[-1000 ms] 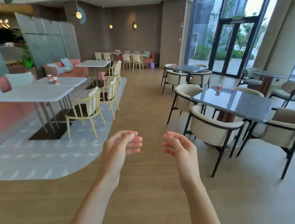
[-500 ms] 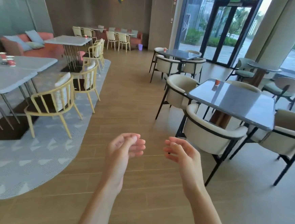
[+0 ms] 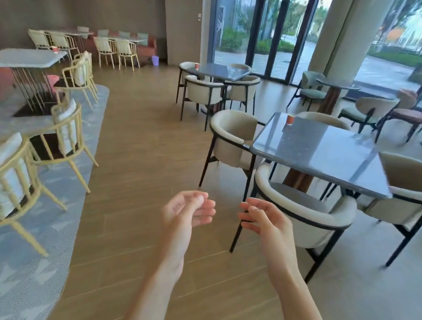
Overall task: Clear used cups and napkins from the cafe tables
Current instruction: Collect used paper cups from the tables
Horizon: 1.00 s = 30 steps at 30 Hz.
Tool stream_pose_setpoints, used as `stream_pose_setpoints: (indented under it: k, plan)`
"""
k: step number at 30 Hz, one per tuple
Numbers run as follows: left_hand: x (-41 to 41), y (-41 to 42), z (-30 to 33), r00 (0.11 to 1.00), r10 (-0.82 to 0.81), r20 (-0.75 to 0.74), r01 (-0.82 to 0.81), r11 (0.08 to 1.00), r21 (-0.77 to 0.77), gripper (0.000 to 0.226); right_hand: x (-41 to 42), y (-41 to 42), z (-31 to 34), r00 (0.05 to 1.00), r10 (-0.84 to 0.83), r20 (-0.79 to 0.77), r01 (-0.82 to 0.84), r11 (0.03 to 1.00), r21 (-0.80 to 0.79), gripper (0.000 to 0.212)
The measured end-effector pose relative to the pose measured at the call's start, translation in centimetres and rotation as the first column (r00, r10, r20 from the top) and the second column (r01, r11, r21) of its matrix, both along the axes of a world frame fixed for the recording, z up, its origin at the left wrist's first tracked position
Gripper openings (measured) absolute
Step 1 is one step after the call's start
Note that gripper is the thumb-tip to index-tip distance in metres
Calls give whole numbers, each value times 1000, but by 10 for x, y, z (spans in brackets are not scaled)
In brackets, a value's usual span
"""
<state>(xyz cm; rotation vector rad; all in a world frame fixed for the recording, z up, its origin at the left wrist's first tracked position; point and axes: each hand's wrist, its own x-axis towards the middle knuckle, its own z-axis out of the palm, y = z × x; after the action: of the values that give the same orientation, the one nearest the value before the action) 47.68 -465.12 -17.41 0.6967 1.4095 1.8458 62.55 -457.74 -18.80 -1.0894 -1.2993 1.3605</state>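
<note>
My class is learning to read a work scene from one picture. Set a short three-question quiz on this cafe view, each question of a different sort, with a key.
1. True or false: the left hand is holding a cup.
2. Multiple choice: the orange cup on the nearest dark table stands
A. at the far corner
B. in the middle
C. at the near edge
3. Short answer: what stands on the farther dark table near the glass doors?

Key
1. False: both the left hand and the right hand are empty, fingers loosely curled.
2. A
3. One orange cup, at its left edge.
</note>
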Motion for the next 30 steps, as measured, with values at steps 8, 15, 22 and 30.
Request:
stream_pose_setpoints:
  k: [8,15,22,30]
  plan:
    - [-73,176,-39,991,-89,-104,83,995,-58,15,-82,186,-41,998,-56,-41,54,998,-46,16]
    - [-152,345,-10,989,-29,-144,30,1000,6,16,-164,362,-17,997,4,-75,-4,1000,1,14]
    - [-195,488,-33,996,-62,-67,60,998,-33,16,-199,493,-32,997,-77,-16,76,997,-13,16]
    - [-264,690,-54,968,-250,-25,248,966,-68,16,-251,662,-55,970,-237,48,239,970,-45,17]
